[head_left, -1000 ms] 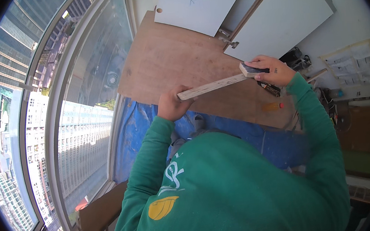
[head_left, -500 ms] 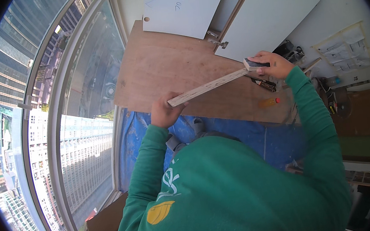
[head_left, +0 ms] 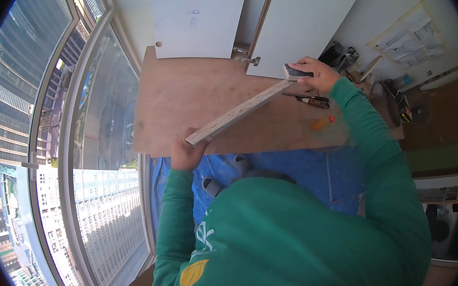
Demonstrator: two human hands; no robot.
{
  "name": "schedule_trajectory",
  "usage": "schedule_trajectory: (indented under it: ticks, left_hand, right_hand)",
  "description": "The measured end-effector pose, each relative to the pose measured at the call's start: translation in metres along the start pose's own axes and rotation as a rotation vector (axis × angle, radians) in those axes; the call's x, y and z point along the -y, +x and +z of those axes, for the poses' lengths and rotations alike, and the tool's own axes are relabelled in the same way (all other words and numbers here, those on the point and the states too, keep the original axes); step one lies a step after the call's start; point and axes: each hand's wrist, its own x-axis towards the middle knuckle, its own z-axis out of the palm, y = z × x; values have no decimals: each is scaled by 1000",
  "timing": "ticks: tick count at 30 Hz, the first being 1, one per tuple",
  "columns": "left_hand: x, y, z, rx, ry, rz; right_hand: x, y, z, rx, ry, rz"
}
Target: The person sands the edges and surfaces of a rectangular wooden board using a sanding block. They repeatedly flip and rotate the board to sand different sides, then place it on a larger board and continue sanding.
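While the left hand gripped the near end of the pale wooden strip with its fingers closed around it, the right hand clasped a dark-topped block at the far end. From where I stood, the strip slanted between both hands, above the brown board. Good practice, I judged, called for seating the block flat on the narrow edge, pressing evenly, and keeping the left fingers clear

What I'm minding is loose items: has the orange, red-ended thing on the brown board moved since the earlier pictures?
No: the orange thing still lies beside the black-and-orange tool on the board.
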Motion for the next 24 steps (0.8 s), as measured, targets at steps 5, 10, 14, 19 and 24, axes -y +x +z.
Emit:
schedule_trajectory:
  ticks: [5,10,14,19,24]
  left_hand:
    - [1,-2,6,-42,-40,21]
    - [1,2,3,-43,-75,20]
    - [-2,5,-1,-38,-23,-34]
    - [-10,0,1,-29,3,-102]
    - [-24,6,-1,-291,-134,20]
  right_hand:
    - [26,4,27,88,43,-358]
    - [122,7,130,-41,-54,-853]
    - [28,22,41,-4,-94,-548]
    - [-148,19,-109,61,-335,307]
    - [-231,6,-51,-376,192,291]
